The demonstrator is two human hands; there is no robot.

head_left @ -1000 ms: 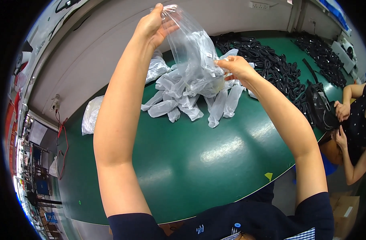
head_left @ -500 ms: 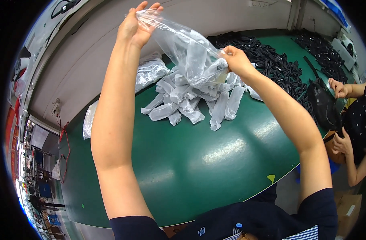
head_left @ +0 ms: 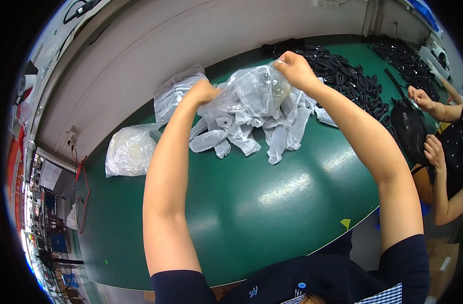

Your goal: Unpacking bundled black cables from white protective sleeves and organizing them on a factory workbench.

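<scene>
I see right hand (head_left: 288, 63) pinching clear bag (head_left: 252, 88) at right end; left hand (head_left: 206, 92) at left end, fingers hidden, grip I cannot tell. Bag is over white pouches (head_left: 275, 144), near far edge of surface (head_left: 231, 213). I judge handling midway: bag not set down, many pouches loose. Bag mouth and inside unclear.

Lit brightly, apparently from overhead. Glaring in white patches on the right half of the green table (head_left: 216, 238), with darker bands beside them. Glinting on the clear plastic bag (head_left: 246, 83) above the table. Overexposed, bluish far left of the table. Bowed along the table's edges; blackened beyond.
</scene>
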